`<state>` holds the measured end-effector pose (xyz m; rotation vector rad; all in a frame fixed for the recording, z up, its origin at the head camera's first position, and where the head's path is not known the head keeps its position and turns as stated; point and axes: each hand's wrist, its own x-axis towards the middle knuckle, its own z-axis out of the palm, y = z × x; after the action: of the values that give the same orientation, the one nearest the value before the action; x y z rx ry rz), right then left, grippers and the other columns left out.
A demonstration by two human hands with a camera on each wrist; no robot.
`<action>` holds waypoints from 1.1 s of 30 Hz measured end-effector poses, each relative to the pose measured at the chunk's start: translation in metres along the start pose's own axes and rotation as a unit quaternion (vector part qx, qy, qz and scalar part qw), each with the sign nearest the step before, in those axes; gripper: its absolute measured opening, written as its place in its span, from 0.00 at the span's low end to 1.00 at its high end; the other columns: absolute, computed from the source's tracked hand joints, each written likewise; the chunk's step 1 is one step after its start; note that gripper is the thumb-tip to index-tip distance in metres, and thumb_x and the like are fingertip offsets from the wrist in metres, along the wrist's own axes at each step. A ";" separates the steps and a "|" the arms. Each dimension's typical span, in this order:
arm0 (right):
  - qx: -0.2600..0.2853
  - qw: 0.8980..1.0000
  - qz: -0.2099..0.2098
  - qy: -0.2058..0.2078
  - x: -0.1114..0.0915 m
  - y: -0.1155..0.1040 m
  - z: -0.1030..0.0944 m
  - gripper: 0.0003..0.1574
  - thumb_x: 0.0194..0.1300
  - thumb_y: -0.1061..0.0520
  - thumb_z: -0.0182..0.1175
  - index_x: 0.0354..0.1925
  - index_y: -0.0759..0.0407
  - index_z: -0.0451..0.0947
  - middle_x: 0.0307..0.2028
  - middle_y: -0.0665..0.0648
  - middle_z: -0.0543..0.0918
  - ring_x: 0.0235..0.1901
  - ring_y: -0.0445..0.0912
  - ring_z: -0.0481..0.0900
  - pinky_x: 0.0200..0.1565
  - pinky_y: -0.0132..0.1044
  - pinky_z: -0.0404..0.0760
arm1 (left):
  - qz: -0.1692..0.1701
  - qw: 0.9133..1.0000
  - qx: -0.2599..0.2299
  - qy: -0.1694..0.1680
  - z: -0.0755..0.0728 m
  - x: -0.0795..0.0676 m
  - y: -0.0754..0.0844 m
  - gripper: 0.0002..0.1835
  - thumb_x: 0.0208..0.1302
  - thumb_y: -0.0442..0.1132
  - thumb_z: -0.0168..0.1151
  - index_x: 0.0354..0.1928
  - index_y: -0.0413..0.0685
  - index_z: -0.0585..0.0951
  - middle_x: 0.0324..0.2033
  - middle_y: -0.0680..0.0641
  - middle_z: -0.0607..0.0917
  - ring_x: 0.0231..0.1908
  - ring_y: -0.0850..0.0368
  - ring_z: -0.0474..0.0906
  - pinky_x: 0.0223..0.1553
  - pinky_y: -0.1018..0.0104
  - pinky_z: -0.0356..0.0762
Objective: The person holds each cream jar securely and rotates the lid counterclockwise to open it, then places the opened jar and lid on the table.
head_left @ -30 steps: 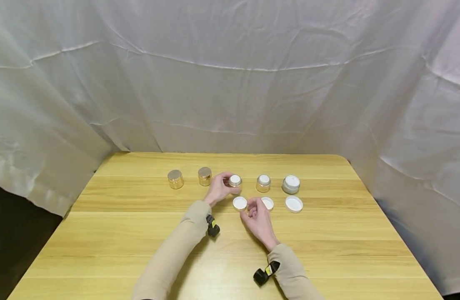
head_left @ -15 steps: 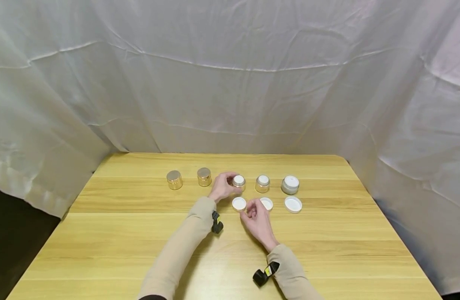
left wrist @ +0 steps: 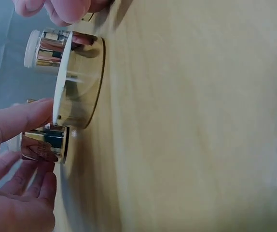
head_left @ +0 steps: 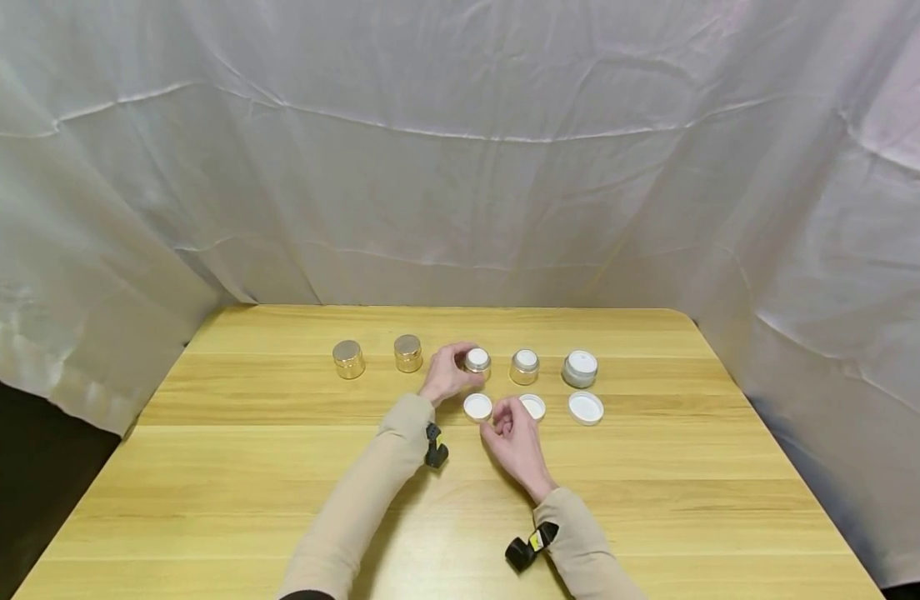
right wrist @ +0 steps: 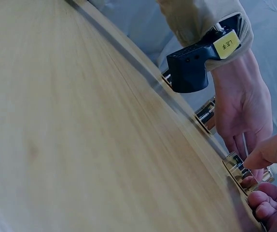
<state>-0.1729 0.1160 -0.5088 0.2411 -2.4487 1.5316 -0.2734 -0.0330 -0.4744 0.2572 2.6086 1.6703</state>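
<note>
I logged one small gold cylindrical jar, white-topped (head_left: 478, 362), mid-frame; left hand (head_left: 447, 377), thumb and fingers curled round it. Right hand (head_left: 518, 439), loosely curled, seemingly empty, lay beside a shallow round gold-rimmed white lid (head_left: 478, 407). I judged a level base and sides-only hold best.

From the middle of my head feed, I get a silvery grey curtain (head_left: 460, 183) at twelve o'clock and a yellow tabletop (head_left: 692, 475) with tan wood-grain streaks at six. Around eight, two capped jars (head_left: 348, 364) (head_left: 407, 358) are gold with duller bronze tops. Near half past five, the gold jar (head_left: 477, 362) has a white top; its twin (head_left: 524, 368) at half past four matches. The pale jar (head_left: 579, 371) at four is grey and white. The lids (head_left: 478, 407) (head_left: 535, 407) (head_left: 586, 408) show white insides; sleeves (head_left: 355, 508) (head_left: 591, 550) are plain beige.
</note>
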 end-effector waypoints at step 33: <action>0.009 1.000 0.001 0.006 0.000 0.001 0.002 0.13 0.52 0.68 0.67 0.35 0.63 0.74 0.26 0.58 0.78 0.25 0.34 0.70 0.26 0.23 0.69 | 0.076 0.973 0.050 0.211 -0.044 -0.017 0.001 0.47 0.49 0.27 0.71 0.73 0.47 0.63 0.71 0.39 0.65 0.70 0.41 0.59 0.73 0.42 0.62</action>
<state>-0.1730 0.1151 -0.5108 0.2333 -2.4279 1.5513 -0.2620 -0.0746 -0.4556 0.1162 3.0550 1.8165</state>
